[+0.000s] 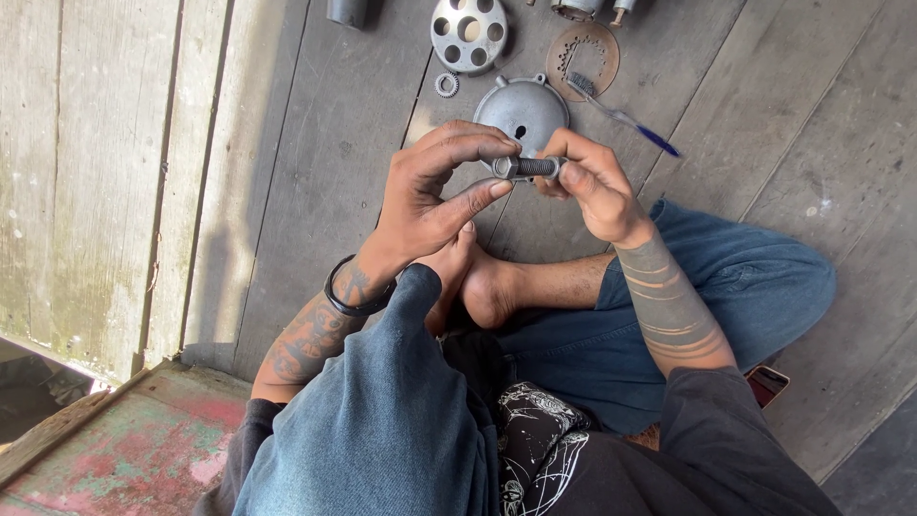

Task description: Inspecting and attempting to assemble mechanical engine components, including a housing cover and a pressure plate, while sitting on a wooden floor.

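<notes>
No packages, labels, signs or lit screens show here, save perhaps a dark phone-like slab with a red edge [767, 384] beside the knee.

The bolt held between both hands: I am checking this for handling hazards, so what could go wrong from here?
1. The bolt is pinched only by fingertips of the left hand and right hand; it might slip and drop.
2. Falling, it could strike the bare foot or roll into gaps between the floor planks.
</notes>
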